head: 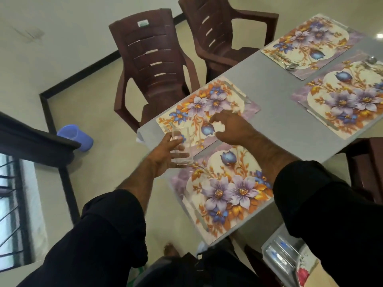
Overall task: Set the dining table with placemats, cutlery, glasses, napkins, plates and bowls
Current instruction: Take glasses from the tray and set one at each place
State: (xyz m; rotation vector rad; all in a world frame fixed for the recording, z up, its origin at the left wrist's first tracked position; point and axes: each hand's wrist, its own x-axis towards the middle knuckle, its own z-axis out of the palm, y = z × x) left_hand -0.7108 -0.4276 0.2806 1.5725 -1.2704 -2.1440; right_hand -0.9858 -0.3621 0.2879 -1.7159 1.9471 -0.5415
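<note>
Clear glass [180, 146] sits gripped in the left hand [165, 156] at centre frame, over the table's [279, 121] near corner beside two floral placemats [207, 108]. Right of it, the right hand [230, 129] hovers with fingers loosely curled, holding nothing.

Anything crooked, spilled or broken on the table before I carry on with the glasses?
Nothing stands out. The four floral placemats, such as the nearest one, lie flat on the table with no spills. The left hand holds a clear glass, which looks intact; the right hand hovers empty over the next placemat.
</note>
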